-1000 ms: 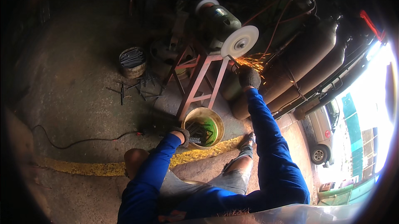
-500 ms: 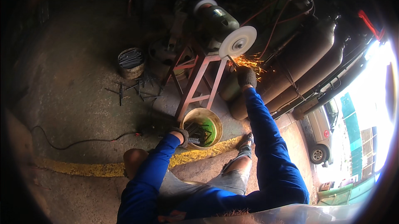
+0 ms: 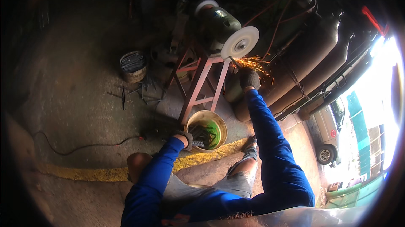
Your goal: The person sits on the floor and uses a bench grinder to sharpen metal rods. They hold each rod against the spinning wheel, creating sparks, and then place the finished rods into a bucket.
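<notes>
By two buckets [image 3: 221, 128] and one bench grinder [image 3: 223, 24]: right hand [image 3: 249, 78], fingers clamped on one rod [image 3: 233, 61]; left hand [image 3: 187, 140], fingers unclear.

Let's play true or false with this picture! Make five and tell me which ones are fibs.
1. The right hand holds a dark bar near orange sparks. True.
2. The left hand touches the grinder's wheel. False: the left hand is beside the bucket.
3. The grinder sits on a stand. True.
4. The person's sleeves are yellow. False: the sleeves are blue.
5. A vehicle shows at the picture's right. True.
</notes>
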The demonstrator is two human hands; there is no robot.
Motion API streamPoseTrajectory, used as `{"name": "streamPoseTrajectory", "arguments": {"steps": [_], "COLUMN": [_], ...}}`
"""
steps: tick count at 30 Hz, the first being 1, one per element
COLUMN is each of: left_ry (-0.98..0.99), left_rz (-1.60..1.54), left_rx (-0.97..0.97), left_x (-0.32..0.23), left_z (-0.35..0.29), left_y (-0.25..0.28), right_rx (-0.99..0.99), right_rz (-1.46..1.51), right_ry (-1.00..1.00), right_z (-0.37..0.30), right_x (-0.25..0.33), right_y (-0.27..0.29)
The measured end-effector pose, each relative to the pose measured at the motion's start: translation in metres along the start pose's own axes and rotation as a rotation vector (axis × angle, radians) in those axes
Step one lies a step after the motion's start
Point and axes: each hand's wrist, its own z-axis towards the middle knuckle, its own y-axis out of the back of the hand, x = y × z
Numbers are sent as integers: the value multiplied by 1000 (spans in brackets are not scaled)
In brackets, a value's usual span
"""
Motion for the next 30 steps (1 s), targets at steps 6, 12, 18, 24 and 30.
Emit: {"name": "streamPoseTrajectory", "arguments": {"steps": [6,12,18,24,30], "left_ry": [-7,-33,14,-8,4], "left_rz": [25,14,-35,-31,-15], "left_rx": [100,81,-30,13,23], "left_x": [0,0,-5,1,7], "left_z": [10,4,-15,2,10], "left_y": [-1,0,5,-3,-13], "right_rx": [-36,6,25,-78,-2], "right_rz": [-36,-69,-77,-11,-41], "right_ry": [115,103,121,143,101], "right_z": [7,10,3,1,0], "right_x": [-10,-10,-8,-12,0], "right_y": [-12,-16,-14,-18,-10]}}
